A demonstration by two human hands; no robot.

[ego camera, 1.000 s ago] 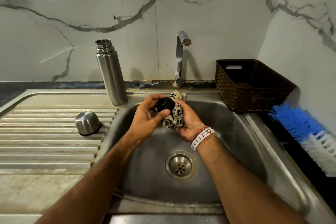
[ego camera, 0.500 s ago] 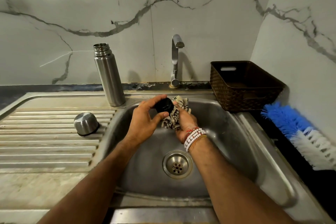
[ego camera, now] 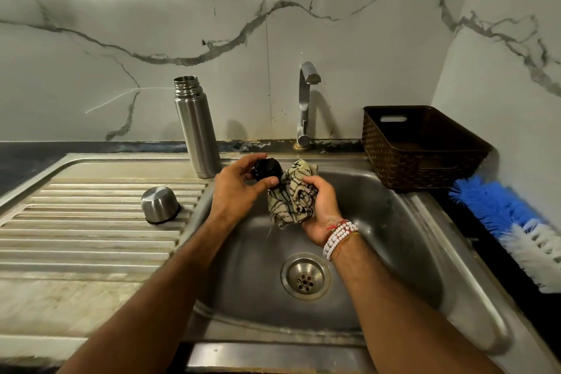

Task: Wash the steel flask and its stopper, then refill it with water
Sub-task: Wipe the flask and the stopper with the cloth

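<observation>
Head camera looks down over the sink [ego camera: 425,252], where both of my hands are up above the basin. My left hand [ego camera: 239,188] has its fingers and thumb closed round the black stopper [ego camera: 267,169], holding it in the air near the back edge of the basin. My right hand [ego camera: 321,206] is clenched on a crumpled cloth [ego camera: 293,194], cream with dark lines, which sits just beside the stopper and seems to touch it on its lower right side. Strings of white and red beads [ego camera: 340,237] circle my right wrist.

The steel flask [ego camera: 197,127] stands upright with its mouth uncovered on the back ledge of the sink, left of the basin and just behind my left hand. Its steel cup [ego camera: 160,205] rests mouth down on the ribbed draining board [ego camera: 91,222], well left of the basin. The tap [ego camera: 305,100] rises behind the basin with its spout pointing right, and I see no water running from it. The drain [ego camera: 305,276] lies below my right wrist in the bottom of the basin. A dark woven basket [ego camera: 419,149] sits at the right rear corner by the wall, and a blue and white brush [ego camera: 510,222] lies on the dark counter just beside it.
</observation>
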